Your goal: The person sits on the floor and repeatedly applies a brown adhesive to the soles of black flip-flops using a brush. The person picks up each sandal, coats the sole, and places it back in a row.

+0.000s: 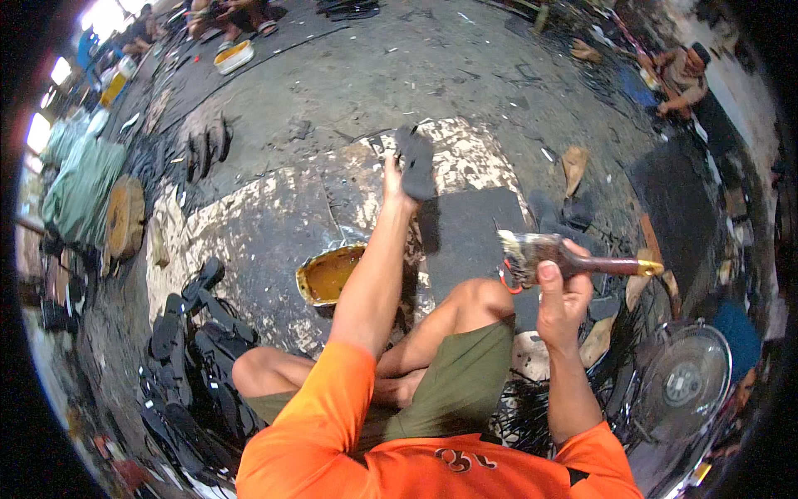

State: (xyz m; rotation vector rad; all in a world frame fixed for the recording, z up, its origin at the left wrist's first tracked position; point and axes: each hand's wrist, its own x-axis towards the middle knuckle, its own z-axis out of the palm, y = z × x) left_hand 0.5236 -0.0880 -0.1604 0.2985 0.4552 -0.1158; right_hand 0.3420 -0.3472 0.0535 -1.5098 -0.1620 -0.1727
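My left hand [396,179] reaches out over the floor and grips a black sandal sole [418,164]; the far ends of its fingers are hidden behind it. Raised near my right knee, my right hand [568,293] is closed around a wide paintbrush [550,251]. The brush's stained bristles point left, and its dark handle, yellow at the end, points right. A small red, curved thing [509,284] shows just below the bristles. Beside my left forearm stands an open tub [301,287] of amber, glue-like liquid, partly covered by that arm.
A black sheet [474,229] lies on the stained floor mat [249,224]. Several black sandals [170,333] are heaped at my left. An electric fan [686,382] and wooden shoe lasts [573,166] are at the right. Another person [688,79] sits at the far right.
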